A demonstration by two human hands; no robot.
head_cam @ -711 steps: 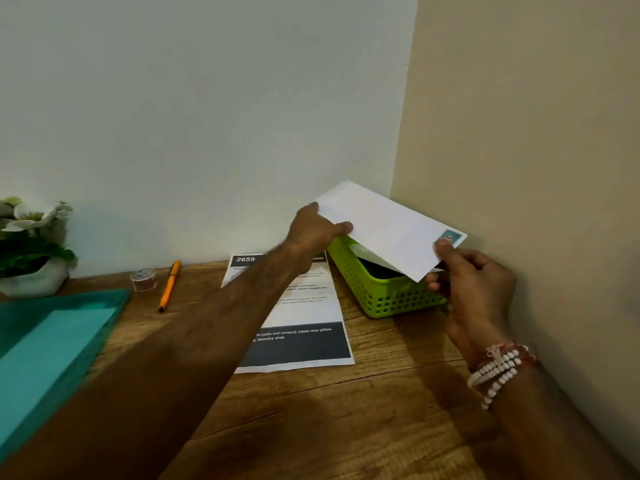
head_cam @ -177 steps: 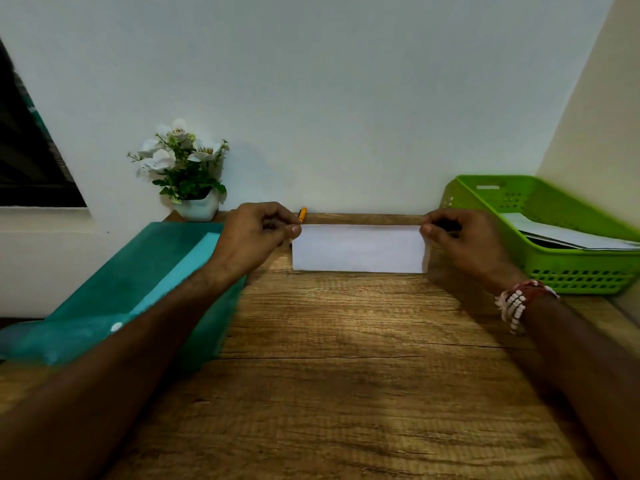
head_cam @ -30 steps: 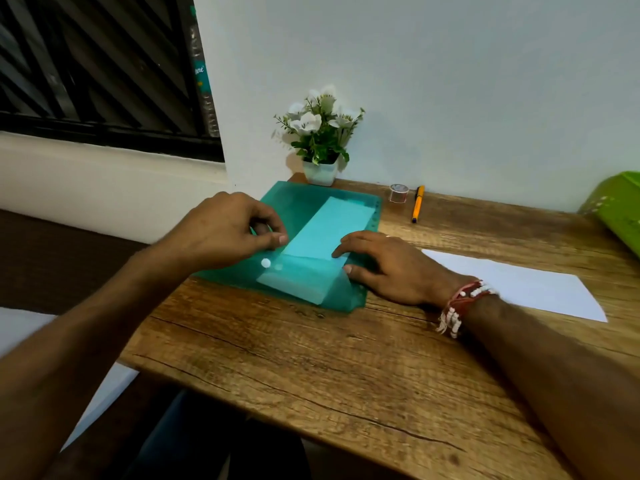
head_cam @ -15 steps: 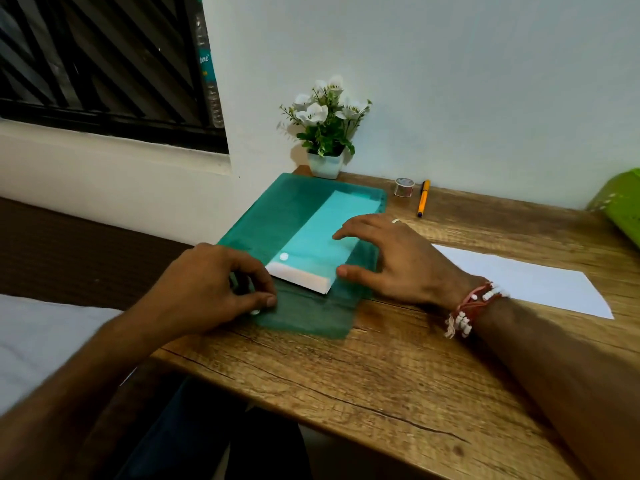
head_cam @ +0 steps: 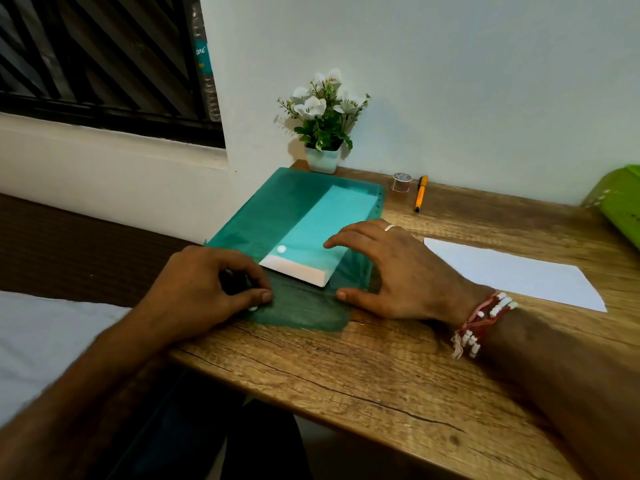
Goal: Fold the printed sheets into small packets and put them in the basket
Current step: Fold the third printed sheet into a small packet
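A teal plastic folder [head_cam: 277,209] lies on the left of the wooden desk [head_cam: 381,375], its flap [head_cam: 304,311] open and flat toward me. My left hand [head_cam: 204,289] pinches the flap's near left corner. My right hand [head_cam: 391,271] rests on the folder's right side, fingers spread and thumb on the flap. The white end of the sheets inside [head_cam: 294,270] shows at the folder's mouth between my hands. A folded white sheet [head_cam: 512,271] lies on the desk to the right. Only a corner of the green basket [head_cam: 620,199] shows at the far right.
A small pot of white flowers [head_cam: 325,126] stands against the wall behind the folder. A clear tape roll [head_cam: 401,181] and an orange pen [head_cam: 421,194] lie beside it. A dark window [head_cam: 104,57] and a white surface [head_cam: 34,341] are off the desk's left edge.
The folder's flap, shut a second ago, has been opened and pulled flat toward me by my left hand. The white end of the sheets is now uncovered. My right hand lifted slightly and spread.
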